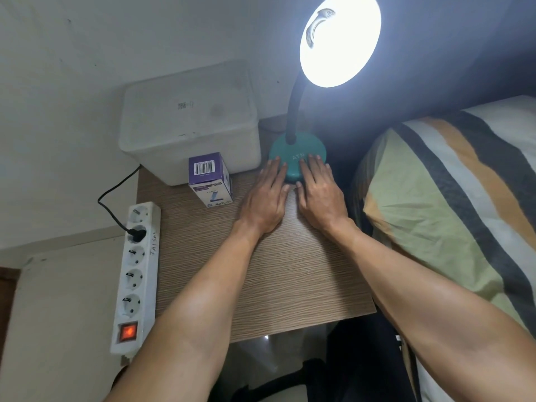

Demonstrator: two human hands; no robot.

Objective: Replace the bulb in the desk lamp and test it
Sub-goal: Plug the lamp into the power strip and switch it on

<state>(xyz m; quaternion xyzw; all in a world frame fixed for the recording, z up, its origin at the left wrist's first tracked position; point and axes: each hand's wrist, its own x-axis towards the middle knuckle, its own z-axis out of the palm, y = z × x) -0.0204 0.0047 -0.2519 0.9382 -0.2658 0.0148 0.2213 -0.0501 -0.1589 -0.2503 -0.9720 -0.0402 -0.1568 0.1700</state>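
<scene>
The desk lamp stands at the back of a wooden table (261,280). Its teal round base (295,153) carries a black gooseneck (294,111). The shade (340,39) at the top is lit bright white, and the bulb inside is lost in the glare. My left hand (268,195) lies flat, fingers apart, with its fingertips on the base's left front edge. My right hand (320,195) lies the same way on the right front edge. Neither hand grips anything. A purple and white bulb box (210,179) stands left of my hands.
A white plastic bin (190,123) sits upside down behind the box. A white power strip (136,274) lies along the table's left edge, its red switch (128,332) glowing and a black plug (136,235) in one socket. A striped pillow (452,204) lies to the right.
</scene>
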